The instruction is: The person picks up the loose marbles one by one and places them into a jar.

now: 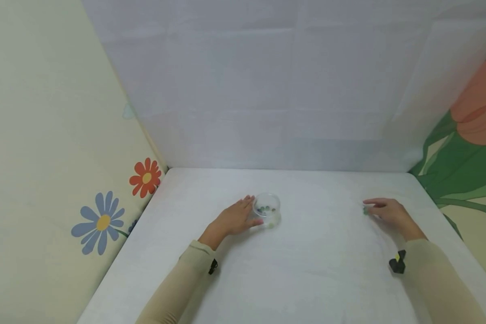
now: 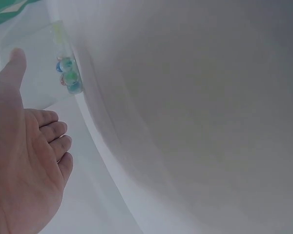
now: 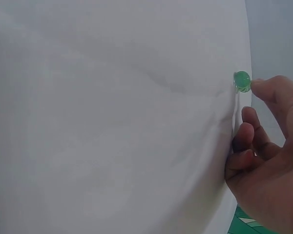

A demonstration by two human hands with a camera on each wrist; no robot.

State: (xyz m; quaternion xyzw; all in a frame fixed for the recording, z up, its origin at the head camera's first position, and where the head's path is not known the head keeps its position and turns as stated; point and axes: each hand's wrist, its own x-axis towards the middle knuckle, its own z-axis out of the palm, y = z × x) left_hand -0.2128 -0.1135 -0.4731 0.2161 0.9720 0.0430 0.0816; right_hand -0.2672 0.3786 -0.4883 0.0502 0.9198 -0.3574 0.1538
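A clear plastic cup (image 1: 267, 204) stands on the white table with several marbles (image 1: 266, 209) in its bottom. My left hand (image 1: 236, 217) is spread along the cup's left side, thumb in front and fingers behind. In the left wrist view the thumb overlaps the clear cup (image 2: 39, 63), where blue and green marbles (image 2: 70, 76) gather; whether skin touches plastic cannot be told. Far to the right, my right hand (image 1: 389, 213) is at a green marble (image 3: 242, 81). Its thumb tip meets the marble, while the visible fingers (image 3: 244, 134) are loosely bent and apart from it.
White cloth covers the table (image 1: 299, 270) and a white sheet (image 1: 267, 90) hangs behind it. A flower-painted wall (image 1: 56, 135) borders the left side; another painted wall (image 1: 478, 171) borders the right. Dark devices (image 1: 397, 262) are strapped at the wrists.
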